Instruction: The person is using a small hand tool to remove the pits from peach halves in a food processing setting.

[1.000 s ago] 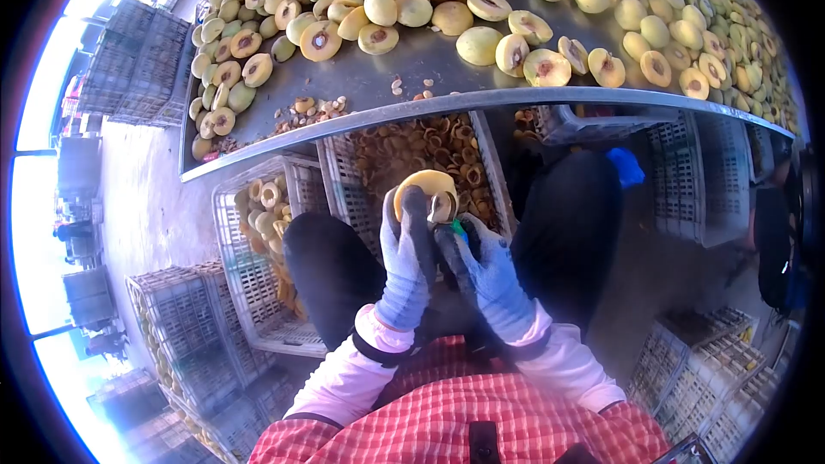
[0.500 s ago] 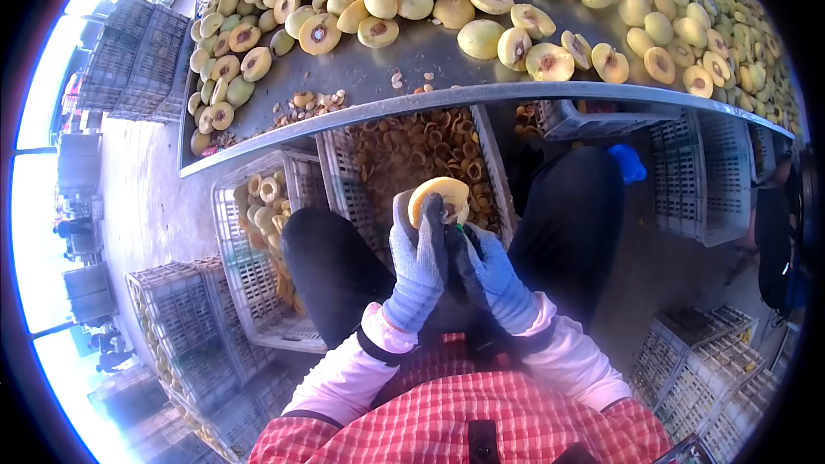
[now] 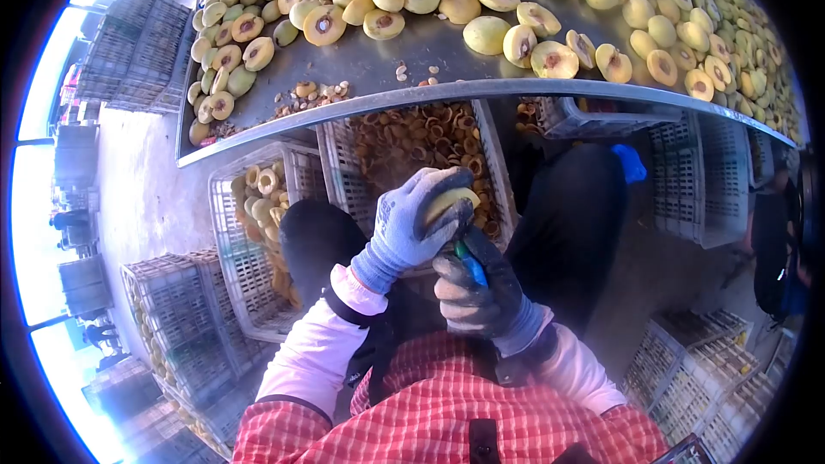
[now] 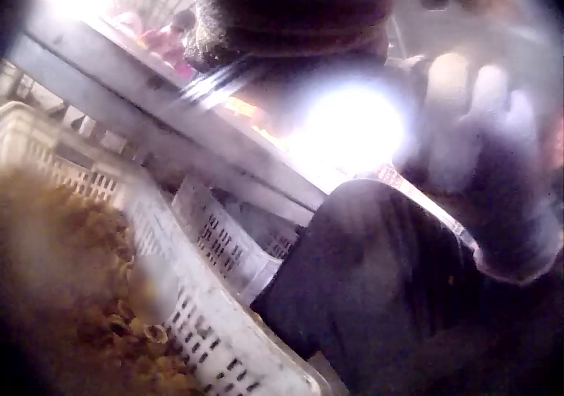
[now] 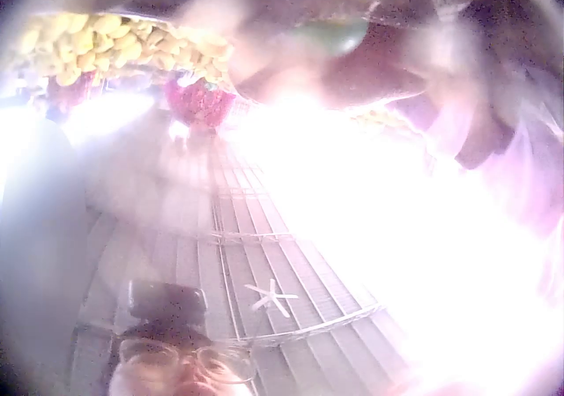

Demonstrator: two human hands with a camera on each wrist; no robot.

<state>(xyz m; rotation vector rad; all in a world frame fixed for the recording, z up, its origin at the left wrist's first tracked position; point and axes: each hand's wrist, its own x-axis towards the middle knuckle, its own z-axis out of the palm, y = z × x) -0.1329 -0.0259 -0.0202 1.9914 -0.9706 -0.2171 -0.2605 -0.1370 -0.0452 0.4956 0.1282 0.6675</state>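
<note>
My gloved left hand (image 3: 402, 219) grips a yellow peach half (image 3: 447, 204) with its fingers curled over the top, in the middle of the head view. Just below and to the right, my gloved right hand (image 3: 485, 292) holds a small tool by its green and blue handle (image 3: 469, 263). Its working end is hidden between the hands, close against the fruit. The right wrist view is washed out by glare, with a patch of the green handle (image 5: 330, 36) at the top. Blurred, pale fingers (image 4: 449, 83) show at the right of the left wrist view.
A metal table (image 3: 344, 69) heaped with halved peaches (image 3: 554, 60) stands ahead. Beneath its edge sits a crate (image 3: 339, 176) of brown scraps. Left of my knees is another crate (image 3: 225, 232) holding peach halves. Stacked crates (image 3: 176, 318) stand at left, more (image 3: 700, 352) at right.
My left hand has turned over, its back now facing up and covering much of the peach half. The right hand has rolled and dropped slightly, bringing more of the tool's handle into sight.
</note>
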